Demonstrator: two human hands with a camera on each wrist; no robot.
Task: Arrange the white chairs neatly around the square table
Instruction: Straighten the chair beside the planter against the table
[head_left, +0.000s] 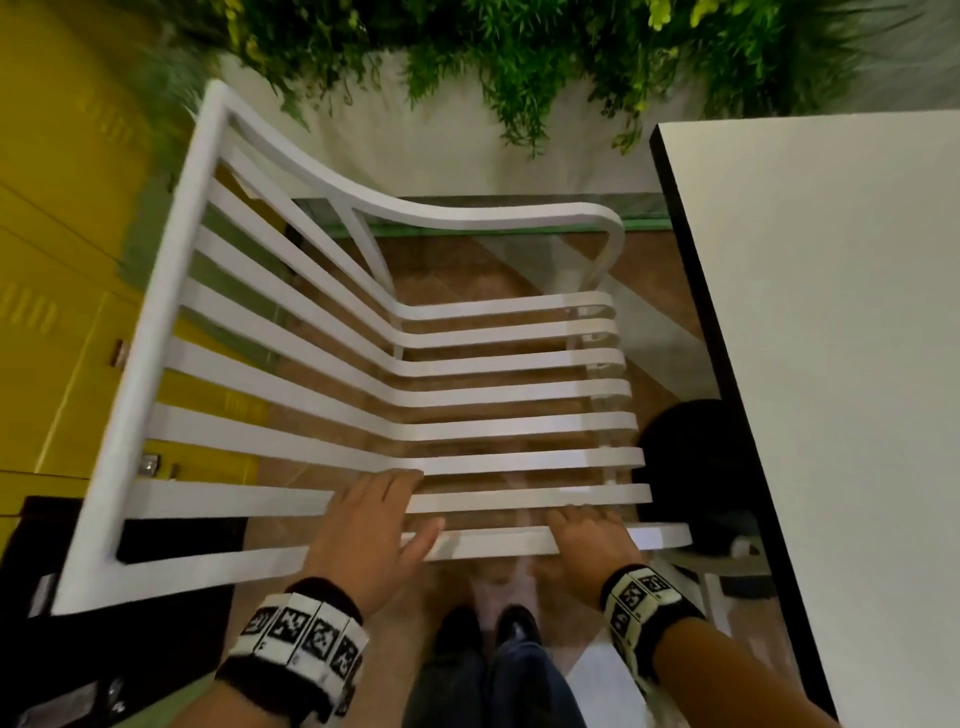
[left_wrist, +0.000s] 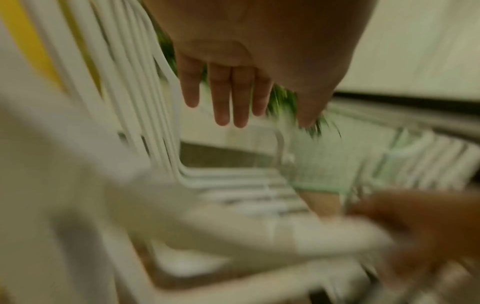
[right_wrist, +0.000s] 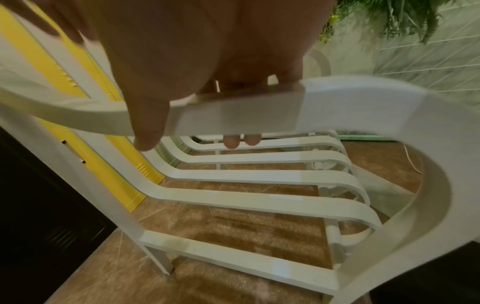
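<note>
A white slatted chair (head_left: 467, 395) stands on brown tiles, its back to the left and its seat front close to the white square table (head_left: 831, 364) on the right. My left hand (head_left: 374, 525) hovers with straight fingers over the near armrest and the nearest slat; the blurred left wrist view shows the fingers (left_wrist: 226, 98) hanging free above the chair's slats (left_wrist: 145, 102). My right hand (head_left: 587, 540) grips the near armrest close to its front end. In the right wrist view the thumb of this hand (right_wrist: 155, 115) lies across the armrest (right_wrist: 337, 107), with the fingers curled under it.
Yellow lockers (head_left: 62, 260) stand behind the chair's back on the left. Green plants (head_left: 519, 62) hang over a white wall at the far side. The table's black base (head_left: 691, 467) sits just past the seat front. A dark cabinet (head_left: 78, 649) is near left, my shoes (head_left: 488, 629) below.
</note>
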